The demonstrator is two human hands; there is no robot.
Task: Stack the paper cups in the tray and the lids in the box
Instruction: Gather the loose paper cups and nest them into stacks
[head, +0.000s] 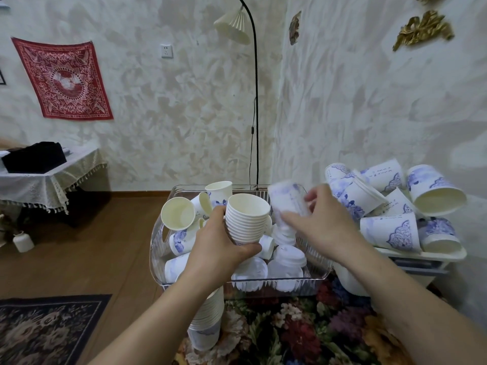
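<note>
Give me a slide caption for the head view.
Left hand grips nested paper cups over the clear box; right hand holds a blurred cup.

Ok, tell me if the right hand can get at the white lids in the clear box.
Probably yes: the right hand hovers just above the white lids, the clear box is open-topped, but it already holds a blurred cup.

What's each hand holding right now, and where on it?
Left hand grips the nested cup stack around its lower side. Right hand holds a blurred patterned cup by its side wall.
</note>
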